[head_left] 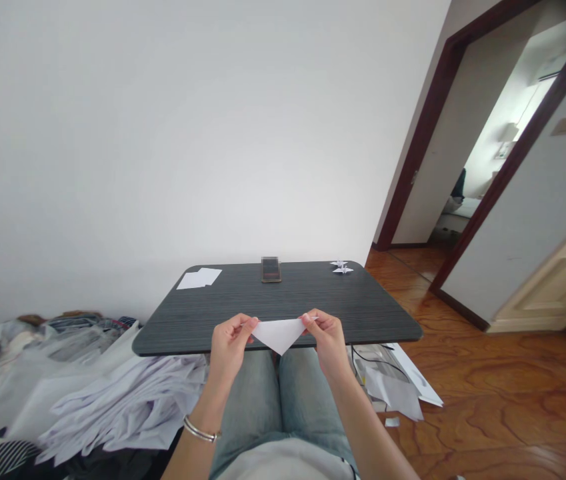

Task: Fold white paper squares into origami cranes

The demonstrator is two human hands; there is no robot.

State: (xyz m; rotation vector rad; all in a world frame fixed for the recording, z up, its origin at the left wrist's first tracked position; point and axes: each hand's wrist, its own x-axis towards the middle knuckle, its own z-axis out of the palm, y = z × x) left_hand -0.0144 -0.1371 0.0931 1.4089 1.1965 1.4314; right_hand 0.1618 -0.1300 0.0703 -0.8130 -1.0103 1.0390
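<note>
A sheet of white paper (pixel 279 335), folded into a triangle with its point down, is stretched between both hands over the table's near edge. My left hand (pixel 233 340) pinches its left corner between thumb and fingers. At the opposite corner, my right hand (pixel 325 337) grips the paper the same way. Flat white paper sheets (pixel 199 278) lie at the table's far left. Two small folded paper cranes (pixel 343 269) sit at the far right corner.
The dark table (pixel 293 300) stands against a white wall. A phone (pixel 271 269) rests at its back edge. Heaped clothes and white cloth (pixel 127 400) lie to the left. Papers and a black cable (pixel 387 373) are on the right below the table, near the wooden floor (pixel 503 400).
</note>
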